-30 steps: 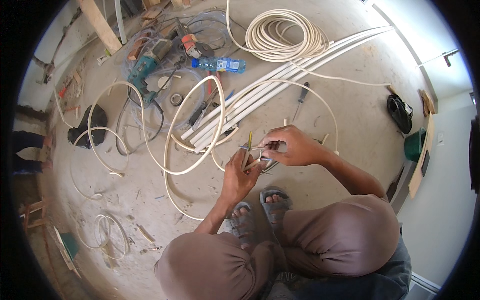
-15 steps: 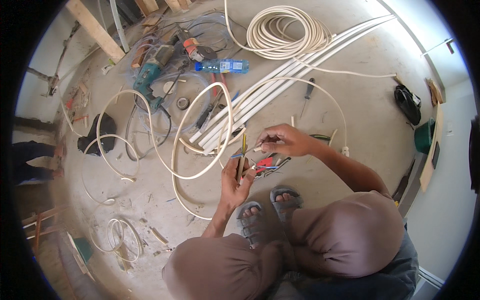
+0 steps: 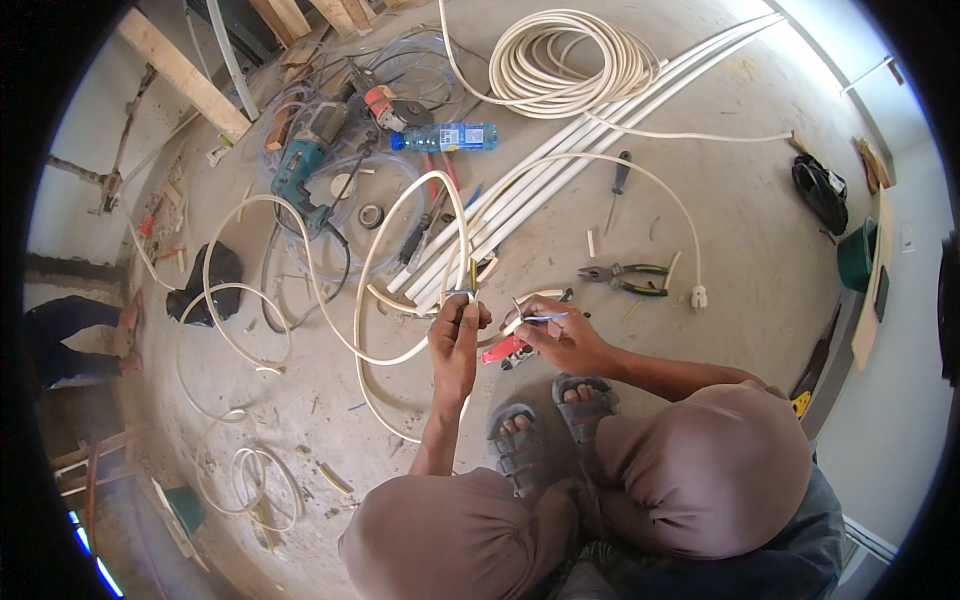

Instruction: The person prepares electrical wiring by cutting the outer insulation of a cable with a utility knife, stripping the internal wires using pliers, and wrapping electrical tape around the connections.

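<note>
Yellow-green wire (image 3: 474, 272) points away from knees (image 3: 700, 470); blue wire (image 3: 547, 317) crosswise, pointing right.

On the floor (image 3: 750, 225), pliers (image 3: 613, 275) lie behind the right hand (image 3: 573, 342), before the screwdriver (image 3: 621, 178).

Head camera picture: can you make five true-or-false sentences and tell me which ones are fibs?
1. A yellow-green wire sticks up from the left hand. True.
2. The right hand is empty. False: the right hand holds a cable end with a blue wire.
3. The bottle stands upright. False: the bottle lies on its side.
4. The pliers lie on the floor. True.
5. The plug is up on the wall. False: the plug lies on the floor.
</note>
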Demonstrator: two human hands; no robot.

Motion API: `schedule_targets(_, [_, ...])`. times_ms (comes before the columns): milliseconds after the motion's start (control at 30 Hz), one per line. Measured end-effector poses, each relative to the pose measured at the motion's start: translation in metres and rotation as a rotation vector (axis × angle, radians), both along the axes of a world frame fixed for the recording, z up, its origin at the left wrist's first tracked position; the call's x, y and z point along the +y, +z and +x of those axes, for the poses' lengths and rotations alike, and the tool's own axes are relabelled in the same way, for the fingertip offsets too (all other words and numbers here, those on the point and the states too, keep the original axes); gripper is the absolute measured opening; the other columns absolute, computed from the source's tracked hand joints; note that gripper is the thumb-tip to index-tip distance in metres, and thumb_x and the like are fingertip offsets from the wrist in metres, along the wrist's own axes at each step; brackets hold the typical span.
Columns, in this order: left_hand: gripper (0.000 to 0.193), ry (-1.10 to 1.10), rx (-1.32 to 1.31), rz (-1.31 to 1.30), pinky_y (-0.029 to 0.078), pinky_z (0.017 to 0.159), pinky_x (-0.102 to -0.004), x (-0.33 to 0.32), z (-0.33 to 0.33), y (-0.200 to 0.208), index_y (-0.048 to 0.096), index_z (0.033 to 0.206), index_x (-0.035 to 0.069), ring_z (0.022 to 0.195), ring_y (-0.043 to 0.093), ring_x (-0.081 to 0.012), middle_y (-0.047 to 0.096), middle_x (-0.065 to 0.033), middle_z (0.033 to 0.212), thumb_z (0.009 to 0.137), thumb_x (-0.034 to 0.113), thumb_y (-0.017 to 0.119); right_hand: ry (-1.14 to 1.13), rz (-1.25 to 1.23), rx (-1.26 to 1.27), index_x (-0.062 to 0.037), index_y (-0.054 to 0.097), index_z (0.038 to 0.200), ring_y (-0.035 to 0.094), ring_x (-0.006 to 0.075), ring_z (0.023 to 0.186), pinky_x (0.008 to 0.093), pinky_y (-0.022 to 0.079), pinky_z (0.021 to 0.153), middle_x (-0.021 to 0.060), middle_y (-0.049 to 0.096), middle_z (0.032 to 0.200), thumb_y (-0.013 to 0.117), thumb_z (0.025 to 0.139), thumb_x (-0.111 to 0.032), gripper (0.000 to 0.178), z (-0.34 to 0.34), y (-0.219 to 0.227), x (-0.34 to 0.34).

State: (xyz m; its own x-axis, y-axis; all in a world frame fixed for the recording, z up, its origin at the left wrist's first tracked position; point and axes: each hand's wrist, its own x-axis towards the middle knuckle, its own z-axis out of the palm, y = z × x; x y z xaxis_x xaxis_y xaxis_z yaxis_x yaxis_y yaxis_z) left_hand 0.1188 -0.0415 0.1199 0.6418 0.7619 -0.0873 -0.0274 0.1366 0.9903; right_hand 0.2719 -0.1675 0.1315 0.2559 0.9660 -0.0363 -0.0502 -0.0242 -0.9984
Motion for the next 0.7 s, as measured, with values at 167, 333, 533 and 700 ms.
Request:
schedule_targets(167, [0.025,0.038,0.036,-0.060,0.047,0.076,-0.0258,-0.003,0.004,0.010,0.061,0.113,-0.003,0.080,0.055,-0.0091,0.063,-0.0030,0.088,0.105,0.020,0.057,0.008,-0.027,-0.035,0.0037,0.059,0.118,0.057,0.0101,0.097,0.0271,0.048,0.083,0.0078,0.064,0.103,0.055,0.105,-0.016,0.024,0.006,0.013,-0.004])
schedule_targets(333, [0.025,0.054,0.025,0.007,0.048,0.076,-0.0256,-0.002,-0.010,0.013,0.062,0.114,-0.002,0.081,0.057,-0.0092,0.066,-0.0038,0.091,0.104,0.021,0.059,-0.030,-0.016,0.101,0.0017,0.057,0.116,0.064,0.0114,0.096,0.0284,0.053,0.085,0.0079,0.065,0.102,0.053,0.106,-0.017,0.021,0.009,0.011,0.006])
schedule_targets(533, [0.023,0.037,0.013,0.044,0.048,0.079,-0.0259,-0.016,-0.010,0.029,0.062,0.111,-0.002,0.085,0.058,-0.0089,0.066,-0.0043,0.092,0.104,0.020,0.062,-0.029,-0.055,0.252,0.0013,0.057,0.113,0.068,0.0135,0.096,0.0294,0.056,0.084,0.0075,0.067,0.102,0.059,0.103,-0.014,0.018,0.006,0.009,0.015])
schedule_targets(700, [0.024,0.024,0.039,0.051,0.046,0.082,-0.0256,-0.020,-0.010,0.030,0.060,0.115,-0.003,0.090,0.057,-0.0093,0.066,-0.0054,0.098,0.105,0.019,0.059,-0.002,-0.051,0.229,0.0019,0.057,0.111,0.070,0.0146,0.095,0.0299,0.057,0.083,0.0072,0.068,0.099,0.061,0.102,-0.012,0.017,0.005,0.008,0.016])
